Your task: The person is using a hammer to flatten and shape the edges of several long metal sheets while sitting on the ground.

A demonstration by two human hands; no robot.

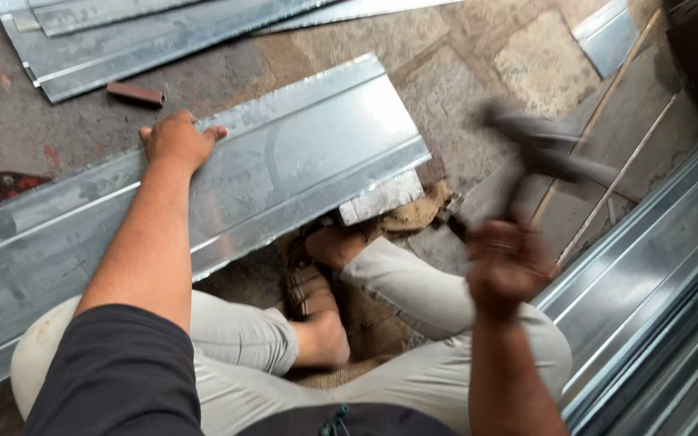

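Observation:
A long folded sheet of galvanised metal (300,153) lies across my lap and the floor, running from lower left to upper right. My left hand (178,139) presses flat on its far edge, fingers spread over the rim. Raised at the right, my right hand (504,262) is closed around the handle of a hammer (543,149), which is motion-blurred above the stone floor. My feet in sandals (313,278) rest on a piece of burlap under the sheet's near edge.
More metal sheets (123,36) are stacked at the top left, and long profiled sheets (656,274) lie along the right. A small reddish brick piece (135,94) sits on the floor. A thin metal strip (607,32) lies top right.

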